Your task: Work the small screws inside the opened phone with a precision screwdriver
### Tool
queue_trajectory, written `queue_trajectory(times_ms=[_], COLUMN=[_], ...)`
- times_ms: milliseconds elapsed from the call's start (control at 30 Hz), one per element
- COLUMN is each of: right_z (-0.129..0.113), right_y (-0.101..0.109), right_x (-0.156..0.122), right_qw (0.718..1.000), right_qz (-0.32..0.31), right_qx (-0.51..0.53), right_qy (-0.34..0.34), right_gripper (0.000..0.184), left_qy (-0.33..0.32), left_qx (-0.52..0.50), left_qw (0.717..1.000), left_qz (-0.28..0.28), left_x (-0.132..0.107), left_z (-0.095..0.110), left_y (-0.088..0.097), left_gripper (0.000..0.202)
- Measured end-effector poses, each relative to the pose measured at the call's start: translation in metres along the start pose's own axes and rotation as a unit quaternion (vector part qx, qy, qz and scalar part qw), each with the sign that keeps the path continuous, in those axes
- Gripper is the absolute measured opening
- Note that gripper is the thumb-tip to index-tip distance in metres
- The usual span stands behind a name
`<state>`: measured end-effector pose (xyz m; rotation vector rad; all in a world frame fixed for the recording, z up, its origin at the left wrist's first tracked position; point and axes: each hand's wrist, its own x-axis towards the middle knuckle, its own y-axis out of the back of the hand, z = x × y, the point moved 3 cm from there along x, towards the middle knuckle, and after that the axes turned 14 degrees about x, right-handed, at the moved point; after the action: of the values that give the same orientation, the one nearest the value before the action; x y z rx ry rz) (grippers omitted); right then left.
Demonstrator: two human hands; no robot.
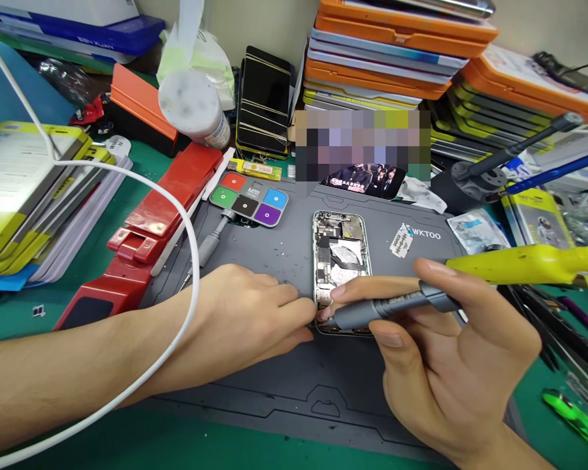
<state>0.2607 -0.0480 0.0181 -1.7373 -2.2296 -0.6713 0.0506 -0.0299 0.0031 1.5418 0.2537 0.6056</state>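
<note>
Left of the grip lies a long, glossy red device (164, 199), far ahead-left a white, round-lidded plastic tub (191, 108), and well beyond the grip a tall stack of flat orange-and-grey boxes (379, 55).

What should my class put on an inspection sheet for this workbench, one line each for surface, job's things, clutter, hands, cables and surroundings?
Surface: grey mat over a green tabletop; small specks on the mat.
Job's things: opened phone, inner parts exposed; grey screwdriver directed at its near end, tip hidden.
Clutter: second screwdriver, pad with coloured squares and razor blade on the mat.
Hands: right hand holds the grey screwdriver; left hand is at the phone's near left corner, any grip hidden.
Cables: white cable loops across the view, in front of the left forearm.
Surroundings: stacked orange cases behind; one patch is pixelated.
</note>
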Motion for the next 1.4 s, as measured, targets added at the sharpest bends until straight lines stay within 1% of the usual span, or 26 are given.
queue_trajectory(times_ms=[200, 367, 667, 867, 1067, 1267, 1400], right_z=[0.0005, -0.0018, -0.0029, -0.0035, -0.0042, -0.0043, -0.0027], right_y=[0.0011, 0.0029, 0.0014, 0.0021, 0.0036, 0.0026, 0.0033], right_x=[0.0029, 0.0039, 0.0061, 0.0083, 0.009, 0.0081, 0.0059], right_qw=[0.998, 0.998, 0.996, 0.996, 0.994, 0.994, 0.994], right_qz=[-0.016, -0.013, -0.043, -0.036, -0.043, -0.045, -0.049], right_qx=[-0.023, -0.027, -0.065, -0.068, -0.091, -0.081, -0.076], right_qy=[0.055, 0.048, 0.05, 0.05, 0.05, 0.056, 0.056], right_gripper=[0.058, 0.058, 0.056, 0.054, 0.052, 0.05, 0.055], left_qy=[-0.006, -0.006, -0.002, -0.002, 0.003, 0.0, 0.0], left_qx=[0.005, 0.006, -0.004, -0.013, -0.014, -0.012, -0.015], left_qw=[1.0, 1.0, 1.0, 1.0, 1.0, 1.0, 1.0], left_qz=[-0.004, 0.001, -0.002, -0.01, -0.027, -0.009, -0.006], left_x=[0.0003, 0.0007, 0.0005, -0.0002, 0.0003, -0.0008, -0.0012], left_z=[0.0008, 0.0002, 0.0, -0.0002, -0.0004, -0.0003, -0.0004], left_y=[0.0002, -0.0003, -0.0006, -0.0016, -0.0027, -0.0031, -0.0022], left_gripper=[0.026, 0.027, 0.027, 0.024, 0.021, 0.02, 0.019])
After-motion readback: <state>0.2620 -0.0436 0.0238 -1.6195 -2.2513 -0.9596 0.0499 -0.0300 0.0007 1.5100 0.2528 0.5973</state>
